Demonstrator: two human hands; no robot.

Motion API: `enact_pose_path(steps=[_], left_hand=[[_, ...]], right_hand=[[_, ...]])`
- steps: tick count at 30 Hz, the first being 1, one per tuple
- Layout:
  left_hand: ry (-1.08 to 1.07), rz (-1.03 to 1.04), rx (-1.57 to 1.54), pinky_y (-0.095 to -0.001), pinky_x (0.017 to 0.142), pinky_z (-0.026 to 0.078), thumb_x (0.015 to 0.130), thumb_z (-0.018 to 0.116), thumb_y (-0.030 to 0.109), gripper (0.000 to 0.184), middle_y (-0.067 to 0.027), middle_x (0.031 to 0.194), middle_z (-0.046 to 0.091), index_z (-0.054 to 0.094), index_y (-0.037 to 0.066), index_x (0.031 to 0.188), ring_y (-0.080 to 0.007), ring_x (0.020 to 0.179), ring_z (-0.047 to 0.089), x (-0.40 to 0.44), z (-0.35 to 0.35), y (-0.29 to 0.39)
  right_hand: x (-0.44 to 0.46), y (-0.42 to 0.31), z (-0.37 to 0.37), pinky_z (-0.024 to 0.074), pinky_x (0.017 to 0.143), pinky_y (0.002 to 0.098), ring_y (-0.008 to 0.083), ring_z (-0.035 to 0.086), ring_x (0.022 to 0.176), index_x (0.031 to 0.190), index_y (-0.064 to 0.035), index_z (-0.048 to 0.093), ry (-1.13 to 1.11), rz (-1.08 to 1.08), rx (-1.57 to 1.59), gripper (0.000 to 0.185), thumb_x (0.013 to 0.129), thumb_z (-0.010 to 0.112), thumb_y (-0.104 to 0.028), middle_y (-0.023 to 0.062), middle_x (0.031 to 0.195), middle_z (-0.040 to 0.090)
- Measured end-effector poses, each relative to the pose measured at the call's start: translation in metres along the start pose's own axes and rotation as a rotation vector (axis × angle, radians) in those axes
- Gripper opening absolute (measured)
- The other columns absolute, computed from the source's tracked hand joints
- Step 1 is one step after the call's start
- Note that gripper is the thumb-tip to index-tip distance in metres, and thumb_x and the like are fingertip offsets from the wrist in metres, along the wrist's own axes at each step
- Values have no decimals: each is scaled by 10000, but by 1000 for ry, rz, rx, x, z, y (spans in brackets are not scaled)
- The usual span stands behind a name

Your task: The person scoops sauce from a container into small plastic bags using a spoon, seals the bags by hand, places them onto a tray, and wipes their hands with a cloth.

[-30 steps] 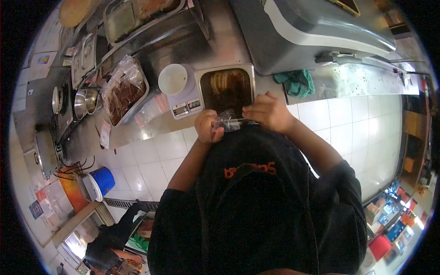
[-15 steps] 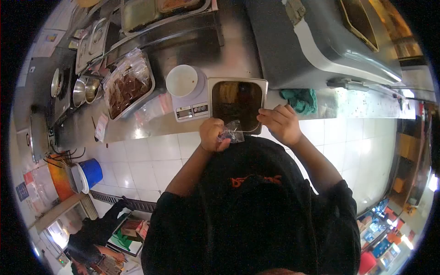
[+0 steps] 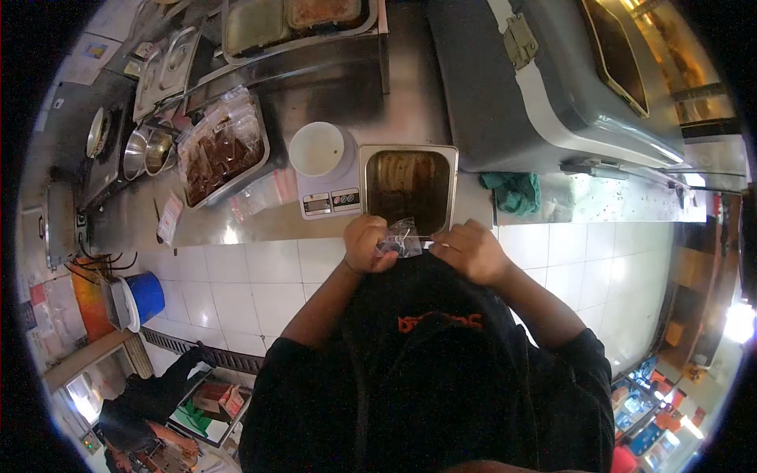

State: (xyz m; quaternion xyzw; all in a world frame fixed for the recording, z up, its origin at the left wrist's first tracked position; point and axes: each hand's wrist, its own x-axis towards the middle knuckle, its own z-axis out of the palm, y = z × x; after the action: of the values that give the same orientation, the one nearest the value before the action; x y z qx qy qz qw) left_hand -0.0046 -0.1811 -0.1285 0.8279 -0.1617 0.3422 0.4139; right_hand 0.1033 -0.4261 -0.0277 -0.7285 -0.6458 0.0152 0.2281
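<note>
My left hand [image 3: 366, 244] is closed round a small clear plastic bag [image 3: 404, 244], which looks crumpled with something dark in its lower part. Fingers of my right hand [image 3: 471, 251] are pinched at the bag's other side, and a thin edge of plastic stretches taut between both hands. Just beyond them stands a deep metal container [image 3: 366, 177] with some dark residue inside. Left of it, a white bowl [image 3: 317, 150] rests on a digital kitchen scale [image 3: 331, 203].
A metal tray [image 3: 262, 150] holds bagged brown food [image 3: 221, 154]. Loose clear bags [image 3: 260, 195] lie near the counter edge. A green cloth [image 3: 514, 193] sits beside a large grey box [image 3: 505, 102]. Another person [image 3: 150, 406] is at lower left, near a blue bin [image 3: 146, 298].
My right hand has moved from the container's right rim down to the bag and pinches its edge. The bag is now pulled taut between both hands.
</note>
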Motion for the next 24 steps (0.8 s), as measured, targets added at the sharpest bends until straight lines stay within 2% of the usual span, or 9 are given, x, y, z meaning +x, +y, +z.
enact_pose_path(steps=[4, 7, 10, 13, 16, 19, 22, 24], left_hand=[[-18, -17, 24, -403, 543, 446, 800, 661, 431, 427, -166, 781, 587, 469, 54, 746, -330, 628, 561, 3, -2, 5], [3, 3, 7, -400, 543, 448, 804, 659, 438, 433, -167, 776, 585, 473, 51, 749, -332, 624, 561, 2, 1, 1], [14, -6, -21, -398, 542, 449, 803, 658, 434, 425, -167, 774, 585, 488, 47, 754, -334, 617, 562, 2, 1, 1], [43, 1, -24, -399, 538, 444, 800, 660, 425, 414, -166, 774, 585, 503, 44, 767, -330, 608, 557, 4, 4, 3], [40, 25, -14, -401, 524, 427, 804, 655, 429, 410, -161, 771, 583, 515, 44, 791, -320, 592, 543, 4, 4, 3], [28, 38, 2, -402, 511, 407, 812, 647, 444, 413, -155, 766, 580, 516, 53, 801, -310, 575, 525, 5, 3, 2], [10, 10, -5, -400, 506, 398, 816, 640, 455, 413, -149, 766, 580, 512, 63, 801, -305, 564, 514, 1, 3, 2], [9, 3, -23, -397, 504, 394, 818, 637, 461, 414, -146, 766, 579, 507, 69, 795, -300, 562, 511, -2, 4, 3]], right_hand=[[9, 3, -11, 506, 746, 371, 234, 638, 917, 1022, -80, 656, 133, 23, -69, 280, 761, 597, -161, 87, 1038, 661], [24, 8, -8, 517, 749, 383, 242, 632, 941, 1009, -60, 654, 130, 146, -167, 280, 755, 602, -165, 90, 1016, 651], [17, -2, -3, 528, 774, 397, 253, 620, 956, 1003, -42, 653, -26, 80, -97, 288, 746, 606, -163, 99, 1025, 641], [13, -5, -9, 536, 798, 387, 258, 614, 963, 1000, -31, 655, 53, -6, -15, 291, 739, 606, -150, 109, 1041, 635], [22, 1, -15, 541, 761, 379, 281, 635, 893, 935, 1, 653, 217, 28, -85, 275, 662, 655, -32, 134, 970, 640], [27, 7, -9, 550, 717, 366, 292, 645, 852, 928, 11, 648, 207, 113, -108, 304, 625, 673, -3, 145, 926, 638], [13, -3, 1, 559, 733, 376, 278, 636, 904, 996, -1, 647, 121, 141, -6, 281, 725, 653, -74, 125, 1009, 634], [7, -10, 13, 560, 708, 369, 290, 644, 847, 986, 7, 644, 209, 200, 88, 236, 753, 654, -31, 132, 965, 638]])
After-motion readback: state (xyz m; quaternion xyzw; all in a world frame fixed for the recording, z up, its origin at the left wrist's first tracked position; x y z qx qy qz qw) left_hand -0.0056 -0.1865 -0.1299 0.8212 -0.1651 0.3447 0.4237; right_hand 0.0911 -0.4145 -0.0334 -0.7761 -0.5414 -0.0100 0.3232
